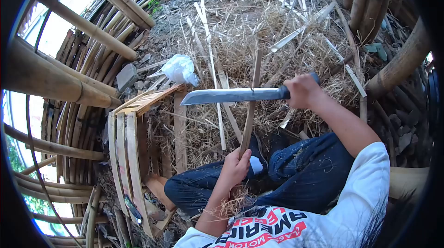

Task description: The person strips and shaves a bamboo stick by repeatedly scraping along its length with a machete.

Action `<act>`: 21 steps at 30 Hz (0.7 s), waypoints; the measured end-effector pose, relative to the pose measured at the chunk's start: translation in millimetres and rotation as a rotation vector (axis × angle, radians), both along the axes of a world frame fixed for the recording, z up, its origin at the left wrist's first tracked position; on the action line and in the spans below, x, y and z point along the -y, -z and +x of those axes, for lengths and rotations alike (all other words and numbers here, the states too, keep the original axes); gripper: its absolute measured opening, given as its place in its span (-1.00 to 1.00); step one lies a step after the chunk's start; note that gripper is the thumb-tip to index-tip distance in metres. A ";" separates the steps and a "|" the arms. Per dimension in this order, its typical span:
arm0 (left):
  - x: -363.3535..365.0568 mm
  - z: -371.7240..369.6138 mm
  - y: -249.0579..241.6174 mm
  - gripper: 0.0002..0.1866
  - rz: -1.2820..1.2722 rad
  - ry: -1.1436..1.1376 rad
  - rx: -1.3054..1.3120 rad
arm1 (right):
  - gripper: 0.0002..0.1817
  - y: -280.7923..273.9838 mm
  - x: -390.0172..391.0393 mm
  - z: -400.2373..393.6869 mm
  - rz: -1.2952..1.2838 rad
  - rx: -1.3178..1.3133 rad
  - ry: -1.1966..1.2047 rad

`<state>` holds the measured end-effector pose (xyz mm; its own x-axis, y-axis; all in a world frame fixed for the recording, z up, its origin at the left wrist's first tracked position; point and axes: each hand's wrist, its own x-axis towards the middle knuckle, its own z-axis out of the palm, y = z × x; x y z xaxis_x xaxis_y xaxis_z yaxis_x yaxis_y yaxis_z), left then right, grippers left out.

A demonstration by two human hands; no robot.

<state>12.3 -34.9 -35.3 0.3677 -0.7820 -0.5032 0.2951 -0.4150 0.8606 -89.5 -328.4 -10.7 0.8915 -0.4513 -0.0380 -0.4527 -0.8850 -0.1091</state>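
My right hand (303, 91) is wrapped round the dark handle of a machete (226, 96), whose long blade points to the left. The blade lies across a bamboo strip (250, 117), overlapping it around mid-length. Low in the view, my left hand (234, 169) grips the near end of that strip, thumb along it, and the strip stands away from me, over the shavings. Both hands are in front of my bent legs in blue jeans (305, 169). Curled shavings (236, 204) cling to my left forearm and lap.
A slatted wooden crate (121, 155) stands left of my legs, with a white plastic bag (179, 69) beyond it. Shavings (273, 30) and pale split strips (210, 53) cover the ground ahead. Bamboo poles (88, 30) frame the left side; another thick pole (400, 60) stands right.
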 end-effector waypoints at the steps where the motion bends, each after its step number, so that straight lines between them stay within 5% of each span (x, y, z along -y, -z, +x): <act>1: 2.5 -1.8 2.6 -0.77 0.015 0.011 -0.004 | -0.77 -1.3 -4.4 -2.2 -0.007 -0.009 0.013; 6: 5.4 -7.2 17.0 -0.76 -0.077 0.065 0.152 | -0.73 -7.0 -50.1 23.8 0.062 -0.033 -0.395; 9: -4.0 -10.0 6.5 -0.78 -0.013 0.016 0.080 | -0.74 -13.3 -48.5 30.5 0.055 -0.049 -0.392; 14: -12.6 -15.0 -8.2 -0.81 -0.013 0.013 0.032 | -0.80 -8.6 14.7 14.8 0.093 0.021 0.065; 21: -1.0 -24.7 1.5 -0.81 -0.034 0.128 0.030 | -0.76 4.3 56.6 -30.1 -0.057 -0.021 0.246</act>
<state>-12.4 -33.9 -36.8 0.2783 -0.8398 -0.4662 0.2153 -0.4185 0.8823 -119.5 -385.0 -15.0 0.7536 -0.6569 -0.0236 -0.6572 -0.7520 -0.0511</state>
